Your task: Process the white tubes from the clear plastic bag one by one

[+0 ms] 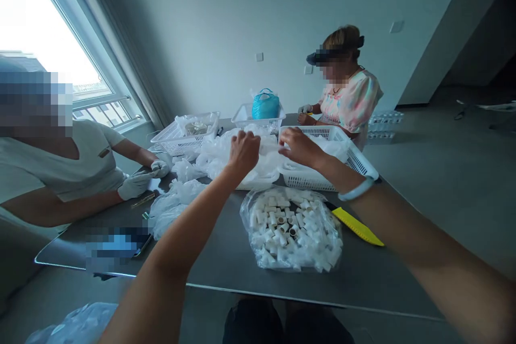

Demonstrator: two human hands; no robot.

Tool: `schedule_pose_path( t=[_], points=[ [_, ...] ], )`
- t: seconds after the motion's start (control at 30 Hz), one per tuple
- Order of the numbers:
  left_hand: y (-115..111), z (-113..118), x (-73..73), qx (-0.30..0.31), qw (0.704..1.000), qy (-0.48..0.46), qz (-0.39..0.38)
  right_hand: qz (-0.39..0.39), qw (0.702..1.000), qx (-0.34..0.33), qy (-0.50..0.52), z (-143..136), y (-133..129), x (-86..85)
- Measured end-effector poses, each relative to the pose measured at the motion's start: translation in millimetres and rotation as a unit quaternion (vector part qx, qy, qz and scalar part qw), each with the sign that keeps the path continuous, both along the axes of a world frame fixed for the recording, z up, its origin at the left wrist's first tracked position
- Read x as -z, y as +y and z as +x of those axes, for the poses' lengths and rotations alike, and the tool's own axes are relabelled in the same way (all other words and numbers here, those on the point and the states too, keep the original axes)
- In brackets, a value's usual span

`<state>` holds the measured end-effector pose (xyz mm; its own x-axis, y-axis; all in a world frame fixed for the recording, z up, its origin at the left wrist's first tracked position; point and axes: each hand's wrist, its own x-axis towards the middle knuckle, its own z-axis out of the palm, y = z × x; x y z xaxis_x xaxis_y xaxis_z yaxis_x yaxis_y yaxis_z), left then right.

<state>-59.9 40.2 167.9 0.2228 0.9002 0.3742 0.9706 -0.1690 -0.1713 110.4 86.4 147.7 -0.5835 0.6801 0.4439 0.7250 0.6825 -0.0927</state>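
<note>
Both arms reach forward over a heap of translucent plastic bags. My left hand is closed in a pinch at the edge of a plastic bag, its fingertips partly hidden. Opposite it, my right hand has curled fingers at the same plastic, above the near rim of a white slotted basket. Closer to me lies a clear bag of short white tube fittings, several with their round openings showing. Beside it rests a yellow-sheathed knife, its dark handle partly behind the bag.
Gloved hands of a co-worker are at the left; another person sits at the far right. More white baskets stand behind, one holding a blue bag. A phone lies near the table's left front edge.
</note>
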Motion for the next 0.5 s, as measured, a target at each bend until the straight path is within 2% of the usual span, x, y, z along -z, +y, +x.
schedule_pose_path(
  t=[0.07, 0.1, 0.2, 0.27, 0.33, 0.4, 0.5],
  points=[
    [20.6, -7.6, 1.2, -0.006, 0.996, -0.027, 0.081, 0.046, 0.997, 0.063, 0.010, -24.1, 19.8, -0.6],
    [29.4, -11.9, 7.9, -0.005, 0.997, -0.036, 0.072, 0.033, 0.996, 0.082, -0.007, -34.8, 27.4, 4.1],
    [48.5, -26.1, 43.9, -0.019, 0.992, -0.046, -0.113, -0.063, 0.991, 0.068, -0.098, -58.8, 44.2, 32.7],
    [55.9, -34.6, 70.3, -0.001, 0.982, -0.047, -0.183, -0.117, 0.981, 0.054, -0.145, -68.2, 53.5, 55.6],
    [61.4, -40.5, 90.6, 0.020, 0.972, -0.051, -0.231, -0.167, 0.966, 0.048, -0.192, -75.0, 61.5, 75.0],
    [67.8, -43.2, 103.2, 0.038, 0.964, -0.060, -0.256, -0.201, 0.952, 0.046, -0.226, -82.0, 66.7, 89.5],
    [80.4, -42.2, 112.1, 0.061, 0.958, -0.085, -0.268, -0.214, 0.947, 0.041, -0.235, -94.2, 67.7, 104.2]
  ],
)
